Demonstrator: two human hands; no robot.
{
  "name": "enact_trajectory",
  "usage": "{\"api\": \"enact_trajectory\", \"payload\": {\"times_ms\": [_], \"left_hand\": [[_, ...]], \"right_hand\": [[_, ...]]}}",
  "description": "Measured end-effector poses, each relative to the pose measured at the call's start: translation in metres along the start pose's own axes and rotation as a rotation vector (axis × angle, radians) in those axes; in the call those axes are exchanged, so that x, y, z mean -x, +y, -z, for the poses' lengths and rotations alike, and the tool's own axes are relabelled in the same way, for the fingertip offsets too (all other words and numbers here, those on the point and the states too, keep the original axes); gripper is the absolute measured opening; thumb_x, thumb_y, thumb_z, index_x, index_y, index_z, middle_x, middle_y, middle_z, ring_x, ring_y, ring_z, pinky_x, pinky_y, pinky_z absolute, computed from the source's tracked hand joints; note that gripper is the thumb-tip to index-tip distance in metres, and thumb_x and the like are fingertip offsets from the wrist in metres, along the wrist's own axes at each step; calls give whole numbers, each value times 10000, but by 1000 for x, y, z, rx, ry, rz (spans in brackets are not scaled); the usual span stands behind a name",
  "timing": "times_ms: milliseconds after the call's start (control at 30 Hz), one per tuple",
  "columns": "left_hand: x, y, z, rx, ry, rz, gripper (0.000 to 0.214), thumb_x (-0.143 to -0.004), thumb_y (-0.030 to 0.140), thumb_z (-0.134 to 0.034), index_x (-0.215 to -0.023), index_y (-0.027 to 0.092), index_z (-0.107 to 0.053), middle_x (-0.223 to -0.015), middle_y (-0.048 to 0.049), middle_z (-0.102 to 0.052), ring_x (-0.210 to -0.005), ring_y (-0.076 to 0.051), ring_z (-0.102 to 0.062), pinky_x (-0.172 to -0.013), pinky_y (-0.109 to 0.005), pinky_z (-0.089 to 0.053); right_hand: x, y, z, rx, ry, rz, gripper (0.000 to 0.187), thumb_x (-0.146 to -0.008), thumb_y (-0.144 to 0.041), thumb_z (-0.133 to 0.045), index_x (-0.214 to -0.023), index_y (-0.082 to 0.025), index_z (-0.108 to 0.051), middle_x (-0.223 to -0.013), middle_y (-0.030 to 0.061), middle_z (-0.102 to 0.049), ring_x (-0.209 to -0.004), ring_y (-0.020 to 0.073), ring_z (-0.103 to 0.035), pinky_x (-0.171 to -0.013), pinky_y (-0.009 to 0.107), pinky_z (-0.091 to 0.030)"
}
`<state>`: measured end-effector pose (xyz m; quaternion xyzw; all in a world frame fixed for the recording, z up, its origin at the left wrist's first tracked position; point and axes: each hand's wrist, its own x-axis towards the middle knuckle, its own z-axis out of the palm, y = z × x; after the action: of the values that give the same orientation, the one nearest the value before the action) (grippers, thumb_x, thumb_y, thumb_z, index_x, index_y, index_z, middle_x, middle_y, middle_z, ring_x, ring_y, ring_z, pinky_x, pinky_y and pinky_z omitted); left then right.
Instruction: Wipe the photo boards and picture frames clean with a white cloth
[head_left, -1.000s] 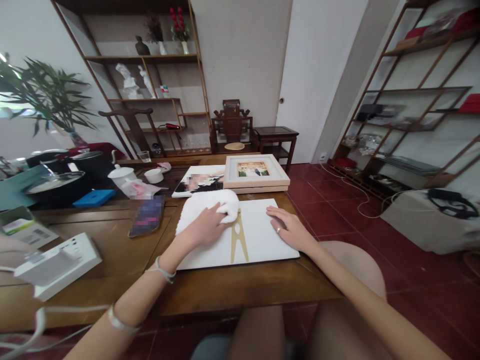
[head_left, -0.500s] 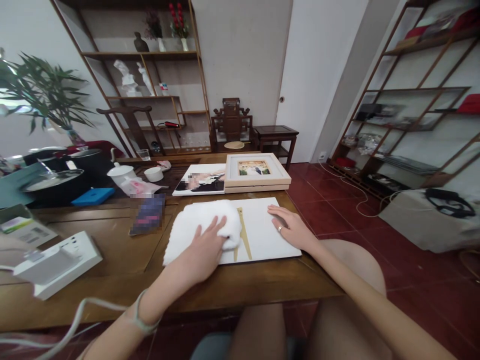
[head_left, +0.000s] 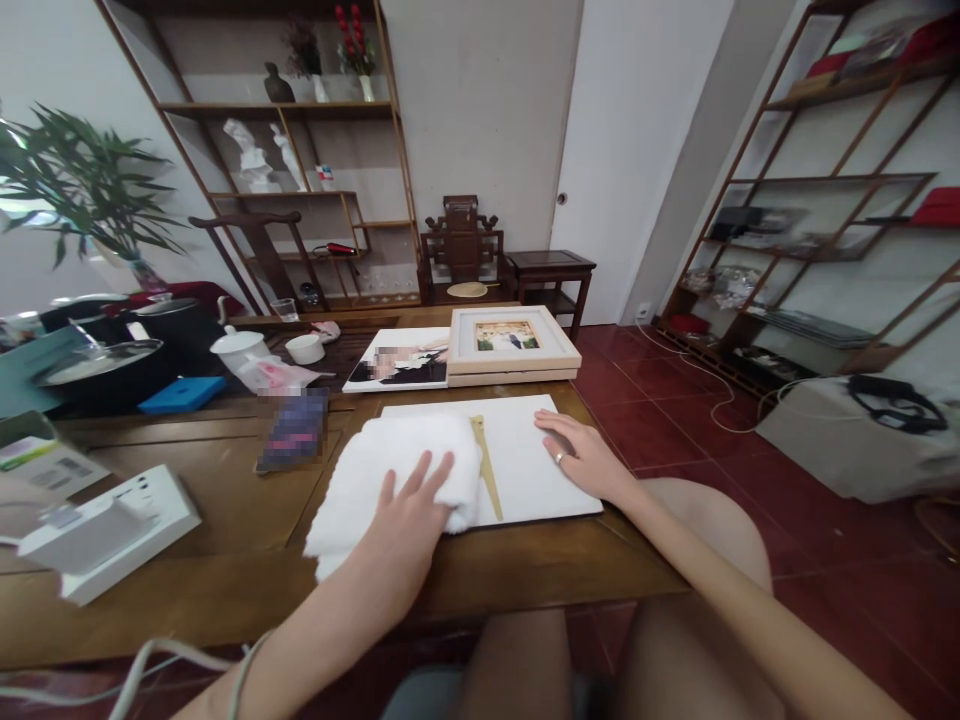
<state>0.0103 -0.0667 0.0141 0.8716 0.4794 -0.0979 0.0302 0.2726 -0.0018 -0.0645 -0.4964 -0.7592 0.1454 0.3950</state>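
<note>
Left hand [head_left: 409, 510] on the towel [head_left: 394, 460] — palm down, its fingers parted and laid over the thick white pile, the thumb mostly out of sight. The towel sits bunched and folded across the left part of the white board [head_left: 521, 440], its left edge spilling past the board onto the wooden table [head_left: 525, 585]. Just beside the towel's right edge a gold strip [head_left: 490, 478] shows, lying slantwise on the board, part of it under the cloth.

Over to the right hand [head_left: 577, 458], and it's flat on the board's right side, fingers close together and unclamped, a ring [head_left: 559, 458] on one digit. The two hands stand apart, with the strip and bare white board between them.

Beyond the board, the framed picture [head_left: 514, 342] lies face up, touching the photo panel [head_left: 409, 362] at its left. Left of the towel comes the dark pouch [head_left: 294, 430], blurred over in blocks, and farther back the white cup [head_left: 305, 348] and the lidded pot [head_left: 240, 345]. There's a blue box [head_left: 182, 394] near the black pan [head_left: 105, 362], and closer to the person's left — the white power strip [head_left: 131, 540], tilted across the tabletop.
</note>
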Motion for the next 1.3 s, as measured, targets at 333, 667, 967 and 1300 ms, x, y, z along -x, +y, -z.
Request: {"api": "enact_trajectory", "payload": {"times_ms": [333,667,967,1300], "left_hand": [[-27,-28,-10,-19,139,66,444,-686,-97,-314,-839,141,-656,-1501,-66,-250,-1385,-309,-157,-1057,-599,-225],[-45,-41,-6,-75,115,90,468,-675,-102,-320,-943,104,-643,-1499,-114,-238,-1374,-331,-162,-1061,-567,-256],[27,-1,-14,8,2,15,428,-594,-95,-359,-781,144,-661,-1519,-44,-156,-1385,-298,-80,-1092,-548,-215],[-44,-65,-18,-11,164,92,361,-750,10,-362,-934,140,-644,-1514,-59,-207,-1387,-307,-136,-1089,-554,-212]], "right_hand": [[1,1,0,-5,-4,-10,334,-808,-178,-510,-1113,-217,-642,-1235,80,-613,-1202,245,-521,-1043,470,-385],[-1,1,0,23,-16,-3,322,-817,-194,-487,-1099,-182,-642,-1228,109,-614,-1192,240,-531,-1037,455,-398],[1,4,-1,28,-19,3,328,-823,-194,-487,-1114,-188,-638,-1244,102,-603,-1203,242,-519,-1047,458,-386],[-1,2,0,25,-34,-12,332,-823,-191,-473,-1111,-150,-633,-1244,126,-600,-1203,249,-519,-1043,453,-391]]}}
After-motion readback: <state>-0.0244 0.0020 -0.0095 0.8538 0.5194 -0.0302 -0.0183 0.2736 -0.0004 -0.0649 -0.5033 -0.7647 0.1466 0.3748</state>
